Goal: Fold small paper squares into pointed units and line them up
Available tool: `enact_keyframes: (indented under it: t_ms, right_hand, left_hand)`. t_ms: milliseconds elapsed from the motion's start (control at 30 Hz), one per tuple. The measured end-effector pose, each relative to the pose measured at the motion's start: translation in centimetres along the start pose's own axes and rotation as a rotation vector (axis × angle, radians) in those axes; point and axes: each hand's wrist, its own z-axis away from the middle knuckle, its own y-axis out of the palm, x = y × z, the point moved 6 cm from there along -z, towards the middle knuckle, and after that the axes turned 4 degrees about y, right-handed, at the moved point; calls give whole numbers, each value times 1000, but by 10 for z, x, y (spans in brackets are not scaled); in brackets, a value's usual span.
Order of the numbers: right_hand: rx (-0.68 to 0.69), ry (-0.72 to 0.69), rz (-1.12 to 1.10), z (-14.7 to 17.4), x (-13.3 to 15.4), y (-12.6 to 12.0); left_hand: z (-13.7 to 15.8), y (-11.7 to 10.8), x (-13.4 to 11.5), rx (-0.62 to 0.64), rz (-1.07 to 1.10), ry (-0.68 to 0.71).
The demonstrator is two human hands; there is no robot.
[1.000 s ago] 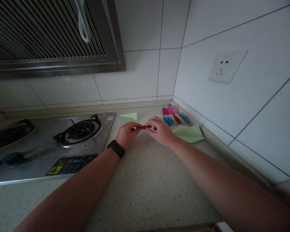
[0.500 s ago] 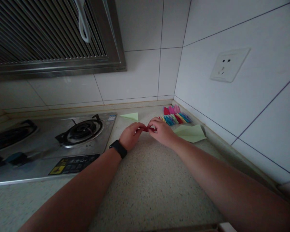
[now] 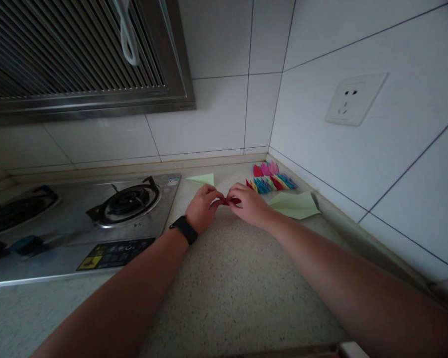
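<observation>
Between my two hands is a small piece of red folded paper [image 3: 236, 201], mostly hidden by the fingers. My left hand [image 3: 204, 205], with a black watch on its wrist, pinches one end of it. On the other side my right hand [image 3: 248, 203] grips it with thumb and fingers. Just beyond the right hand stands a row of colourful folded paper pieces [image 3: 271, 184], with pink and red ones [image 3: 266, 169] behind. A creased pale green sheet [image 3: 296, 206] lies beside the right wrist. Past the left hand is a pale green folded paper triangle [image 3: 203, 178].
A gas stove [image 3: 70, 228] with burners is on the left, under a range hood [image 3: 89, 59] with a hanging white cable [image 3: 129, 40]. Tiled walls meet in the corner behind the papers. A socket [image 3: 356, 99] is on the right wall. The speckled countertop [image 3: 239, 288] extends toward me.
Both hands keep hold of the red paper at nearly the same spot. My left fingers have shifted slightly, with the forefinger raised a little more.
</observation>
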Motion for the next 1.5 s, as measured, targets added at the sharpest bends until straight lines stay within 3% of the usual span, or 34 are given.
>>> enact_keyframes:
  t_ms: [367, 700, 900, 1167, 1500]
  right_hand:
    - [-62, 0, 61, 1, 5, -5]
    - [-38, 40, 28, -1, -7, 3]
    - [-16, -13, -4, -2, -3, 2]
    - [-37, -81, -33, -3, 4, -5]
    - [-15, -116, -1, -2, 12, -10]
  left_hand:
    - [-4, -7, -9, -25, -65, 44]
    - [-1, -6, -7, -43, -124, 38]
    - [0, -5, -5, -40, -86, 29]
    - [1, -11, -5, -120, -9, -27]
    - [2, -10, 6, -45, 88, -168]
